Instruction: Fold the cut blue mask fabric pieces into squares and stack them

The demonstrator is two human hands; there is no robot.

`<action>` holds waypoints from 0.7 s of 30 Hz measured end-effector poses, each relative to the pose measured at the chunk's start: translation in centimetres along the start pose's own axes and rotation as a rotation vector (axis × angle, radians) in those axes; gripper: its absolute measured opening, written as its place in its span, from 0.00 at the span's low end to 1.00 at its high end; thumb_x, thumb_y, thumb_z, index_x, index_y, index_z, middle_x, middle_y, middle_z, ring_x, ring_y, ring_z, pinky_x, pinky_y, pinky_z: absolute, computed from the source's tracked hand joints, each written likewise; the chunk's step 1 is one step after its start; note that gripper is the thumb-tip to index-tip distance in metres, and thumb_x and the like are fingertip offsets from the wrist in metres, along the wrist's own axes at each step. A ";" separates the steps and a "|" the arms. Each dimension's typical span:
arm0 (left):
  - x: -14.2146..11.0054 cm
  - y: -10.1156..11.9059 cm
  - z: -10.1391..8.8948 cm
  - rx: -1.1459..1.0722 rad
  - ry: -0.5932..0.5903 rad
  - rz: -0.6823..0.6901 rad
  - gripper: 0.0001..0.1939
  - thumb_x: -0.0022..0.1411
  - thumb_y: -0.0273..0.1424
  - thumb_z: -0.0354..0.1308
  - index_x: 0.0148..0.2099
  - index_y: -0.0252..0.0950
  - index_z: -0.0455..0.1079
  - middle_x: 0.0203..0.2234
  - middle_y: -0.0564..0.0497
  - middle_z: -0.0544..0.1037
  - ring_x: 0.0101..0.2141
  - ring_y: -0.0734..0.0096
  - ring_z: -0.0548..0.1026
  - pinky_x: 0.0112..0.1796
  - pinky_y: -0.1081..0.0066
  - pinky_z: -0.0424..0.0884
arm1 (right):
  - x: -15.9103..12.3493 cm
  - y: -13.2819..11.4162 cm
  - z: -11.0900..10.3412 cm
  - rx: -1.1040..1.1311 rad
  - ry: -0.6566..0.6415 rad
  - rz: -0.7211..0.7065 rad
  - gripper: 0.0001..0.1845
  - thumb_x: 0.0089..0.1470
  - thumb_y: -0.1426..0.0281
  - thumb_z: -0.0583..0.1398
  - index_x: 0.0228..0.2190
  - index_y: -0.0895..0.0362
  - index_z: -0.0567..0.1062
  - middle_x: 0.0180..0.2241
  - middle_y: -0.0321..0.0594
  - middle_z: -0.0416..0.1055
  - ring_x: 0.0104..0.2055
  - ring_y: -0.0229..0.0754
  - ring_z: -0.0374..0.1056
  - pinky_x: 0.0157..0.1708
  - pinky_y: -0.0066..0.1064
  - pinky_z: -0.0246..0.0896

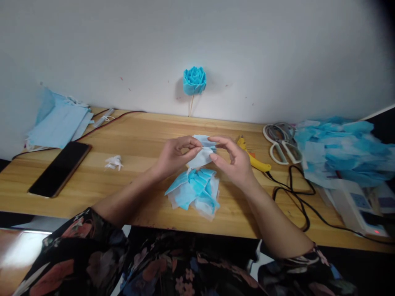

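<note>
In front of me, both hands hold a thin white-and-pale-blue piece of face mask fabric [200, 159] a little above the table. The fingertips of my left hand [176, 155] are pinched together at its upper middle. My right hand [233, 161] has its thumb and fingers on the right edge of the piece. Just below lies a loose heap of blue and white mask fabric pieces [194, 191]. Beyond my right hand rests a yellow corded tool, apparently a hot glue gun [259, 163], partly hidden by that hand.
A blue fabric flower [194, 81] on a thin stick leans against the wall. Folded face masks [58, 121], a phone [60, 169] and white scraps [114, 162] lie left. To the right are scissors [282, 152], a fabric pile [342, 144], a looped black cord [291, 190] and a power strip [359, 205].
</note>
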State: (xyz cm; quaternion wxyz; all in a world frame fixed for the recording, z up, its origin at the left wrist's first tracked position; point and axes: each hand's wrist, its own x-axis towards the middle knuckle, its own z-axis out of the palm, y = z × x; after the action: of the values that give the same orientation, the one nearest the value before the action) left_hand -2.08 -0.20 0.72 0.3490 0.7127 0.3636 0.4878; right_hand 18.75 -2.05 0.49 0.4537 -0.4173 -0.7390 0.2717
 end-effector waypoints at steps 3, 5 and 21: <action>-0.4 0.2 0.3 0.106 -0.014 0.097 0.04 0.62 0.28 0.61 0.37 0.36 0.79 0.32 0.50 0.84 0.33 0.72 0.80 0.38 0.73 0.73 | 0.0 -0.8 0.3 -0.100 0.047 -0.096 0.11 0.59 0.65 0.64 0.44 0.49 0.76 0.49 0.42 0.79 0.53 0.50 0.73 0.55 0.48 0.67; -0.6 0.2 0.4 0.148 -0.021 0.146 0.04 0.63 0.27 0.62 0.37 0.36 0.79 0.31 0.51 0.84 0.33 0.73 0.79 0.38 0.73 0.72 | 0.1 -1.0 0.5 -0.158 0.074 -0.145 0.06 0.59 0.68 0.63 0.40 0.50 0.76 0.46 0.41 0.80 0.51 0.49 0.74 0.54 0.48 0.67; 1.0 -4.4 -0.2 -0.239 0.161 -0.227 0.19 0.63 0.26 0.57 0.56 0.34 0.68 0.37 0.47 0.82 0.34 0.72 0.77 0.37 0.71 0.71 | 2.4 1.0 -3.0 0.139 0.381 0.191 0.04 0.53 0.65 0.66 0.30 0.52 0.77 0.44 0.39 0.80 0.47 0.45 0.74 0.50 0.40 0.66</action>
State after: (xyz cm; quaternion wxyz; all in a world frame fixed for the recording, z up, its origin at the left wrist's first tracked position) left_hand -2.78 2.83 -2.59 0.4539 0.5792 0.4078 0.5406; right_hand 21.18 0.60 2.12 0.5849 -0.4970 -0.5766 0.2801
